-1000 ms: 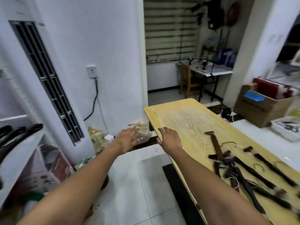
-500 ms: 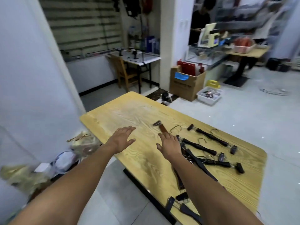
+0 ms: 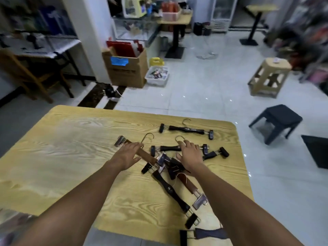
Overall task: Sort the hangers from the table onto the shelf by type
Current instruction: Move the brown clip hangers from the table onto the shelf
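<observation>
Several clip hangers lie in a loose pile on the light wooden table. My left hand is spread flat over a brown wooden hanger with silver clips and a metal hook. My right hand rests with fingers apart on a black hanger near its hook. One black hanger lies apart at the far side. A long black hanger and a second brown hanger run toward the near edge. The shelf is out of view.
Beyond the table stand a cardboard box, a white bin, a beige stool and a dark stool on the tiled floor. A wooden chair is at the far left.
The view has swung from the wall and shelf side to the table. Both hands have moved right onto the hanger pile, the left now over the brown hanger, the right over a black one.
</observation>
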The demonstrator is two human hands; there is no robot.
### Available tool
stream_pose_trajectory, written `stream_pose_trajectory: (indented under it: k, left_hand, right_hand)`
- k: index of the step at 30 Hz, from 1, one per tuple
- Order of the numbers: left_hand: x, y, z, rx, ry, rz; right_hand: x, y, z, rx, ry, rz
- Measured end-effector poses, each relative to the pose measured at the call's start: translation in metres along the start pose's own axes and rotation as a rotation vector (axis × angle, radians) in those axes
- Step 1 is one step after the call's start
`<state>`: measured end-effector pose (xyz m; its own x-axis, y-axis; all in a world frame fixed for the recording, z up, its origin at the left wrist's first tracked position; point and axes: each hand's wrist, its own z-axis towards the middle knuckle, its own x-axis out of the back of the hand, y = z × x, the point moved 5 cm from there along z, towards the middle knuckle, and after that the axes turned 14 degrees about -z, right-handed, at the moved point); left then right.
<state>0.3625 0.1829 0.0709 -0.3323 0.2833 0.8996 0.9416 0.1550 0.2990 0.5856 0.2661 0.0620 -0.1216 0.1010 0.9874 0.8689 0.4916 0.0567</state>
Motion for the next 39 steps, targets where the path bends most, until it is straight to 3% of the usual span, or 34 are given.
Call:
stream_pose_trajectory:
  k: [6, 17, 24, 30, 39]
  left_hand:
    - [-0.03, -0.028, 0.041, -0.088, -0.18, 0.122]
    - [-0.066, -0.047, 0.084, -0.052, -0.245, 0.246]
    - [-0.072, -0.048, 0.106, -0.138, -0.123, 0.343]
    - [-0.062, -0.063, 0.102, -0.258, -0.122, 0.363]
    - [-0.013, -0.095, 0.1, -0.186, -0.044, 0.331]
  right_hand:
    - [-0.019, 0.006, 0.008, -0.113, -0.018, -0.009]
    - [-0.055, 0.013, -0.007, -0.217, -0.067, 0.003]
    - [-0.076, 0.029, -0.024, -0.307, -0.144, 0.013]
    - [-0.087, 0.024, -0.026, -0.291, -0.237, -0.031]
    - [-0.085, 0.013, -0.017, -0.303, -0.212, -0.156]
